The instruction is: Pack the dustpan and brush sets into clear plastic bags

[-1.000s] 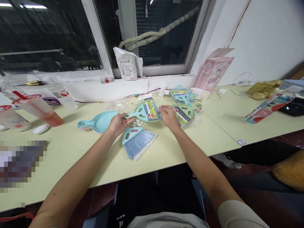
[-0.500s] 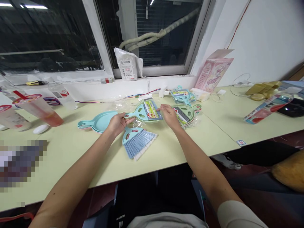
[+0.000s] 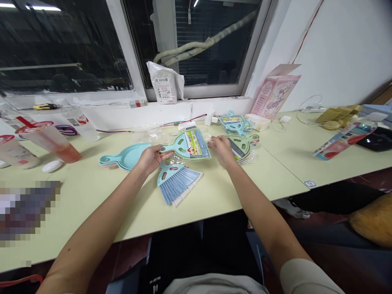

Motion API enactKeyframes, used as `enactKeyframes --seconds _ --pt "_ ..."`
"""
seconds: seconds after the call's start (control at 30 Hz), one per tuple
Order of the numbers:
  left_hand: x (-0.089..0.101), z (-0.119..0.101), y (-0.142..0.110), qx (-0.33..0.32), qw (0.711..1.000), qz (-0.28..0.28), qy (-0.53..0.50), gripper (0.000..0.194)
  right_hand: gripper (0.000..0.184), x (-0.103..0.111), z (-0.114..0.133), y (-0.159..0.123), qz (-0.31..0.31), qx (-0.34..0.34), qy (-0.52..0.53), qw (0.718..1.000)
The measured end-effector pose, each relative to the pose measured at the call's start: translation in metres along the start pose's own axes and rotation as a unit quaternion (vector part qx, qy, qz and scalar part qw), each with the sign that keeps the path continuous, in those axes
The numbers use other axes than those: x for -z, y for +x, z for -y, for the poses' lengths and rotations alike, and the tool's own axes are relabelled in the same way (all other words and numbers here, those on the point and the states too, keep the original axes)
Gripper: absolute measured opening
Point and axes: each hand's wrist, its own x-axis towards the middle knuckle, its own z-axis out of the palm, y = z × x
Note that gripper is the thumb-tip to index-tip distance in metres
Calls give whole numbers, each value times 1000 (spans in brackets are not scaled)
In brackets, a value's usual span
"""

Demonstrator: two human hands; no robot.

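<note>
My left hand (image 3: pixel 149 158) is closed round the handle of a teal packaged dustpan-and-brush set (image 3: pixel 188 145) that lies in clear wrap on the pale table (image 3: pixel 92 192). My right hand (image 3: pixel 221 149) is at the set's right edge, fingers curled and pinching the wrap there. A loose blue-bristled hand brush (image 3: pixel 177 183) lies just in front of the set. An empty teal dustpan (image 3: pixel 127 156) rests to the left of my left hand. A green packaged set (image 3: pixel 243 145) lies under and right of my right hand.
Another teal packaged set (image 3: pixel 234 121) and a pink carton (image 3: pixel 274 94) stand at the back right. Plastic drink cups (image 3: pixel 50 141) sit far left, a white bag (image 3: pixel 165 85) on the window sill, and a long packaged item (image 3: pixel 346 136) at the right.
My right hand slid from on top of the teal set to its right edge. The set now lies flatter, its label fully showing. My left hand stays on the handle.
</note>
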Motion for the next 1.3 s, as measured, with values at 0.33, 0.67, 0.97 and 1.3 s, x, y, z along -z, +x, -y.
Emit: enactKeyframes --seconds 0.33,0.67,0.97,1.3 --pt "21 -11 15 16 995 52 81 12 22 -1 8 -8 50 -116 104 987" --pt "26 -16 19 22 997 39 59 6 18 -1 15 -9 51 -106 114 987" --pt "18 -8 14 -18 997 33 63 14 26 2 10 -5 88 -201 214 952" --pt "-15 17 -12 -84 995 -19 -55 11 50 -24 13 -26 101 -115 248 957"
